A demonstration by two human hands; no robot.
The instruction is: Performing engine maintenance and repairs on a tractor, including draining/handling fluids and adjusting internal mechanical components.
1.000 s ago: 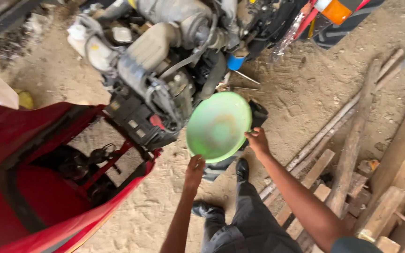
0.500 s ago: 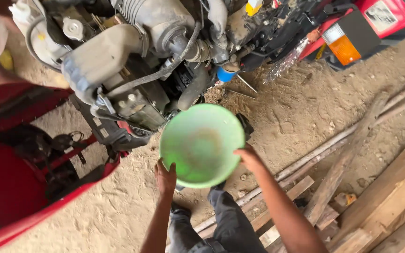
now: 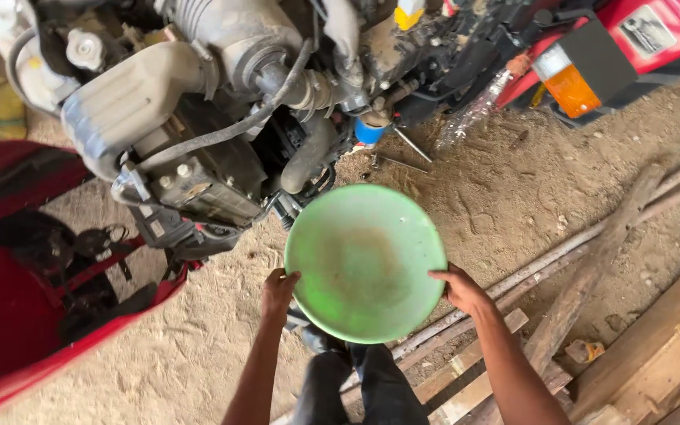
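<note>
Both hands are gripping a green plastic basin (image 3: 365, 264) by its rim: the left hand (image 3: 279, 290) is curling around the left edge, fingers closed over the lip, and the right hand (image 3: 460, 288) is clamping the right edge the same way, thumb on top. The basin is being held level above the sandy ground (image 3: 513, 205), its mouth facing up, with a brownish film of dirt showing in its bottom but no liquid that I can make out. It is hanging just in front of the grimy engine (image 3: 222, 110), whose hoses and grey housings are crowding the upper left, close beside a blue filter canister (image 3: 369, 132). To carry this well, both grips should be staying opposite each other so the bowl is not tipping, and the rim should be kept clear of the dangling hoses. Red bodywork (image 3: 33, 315) is lying at the left, and wooden planks (image 3: 655, 346) and poles are lying at the right.
</note>
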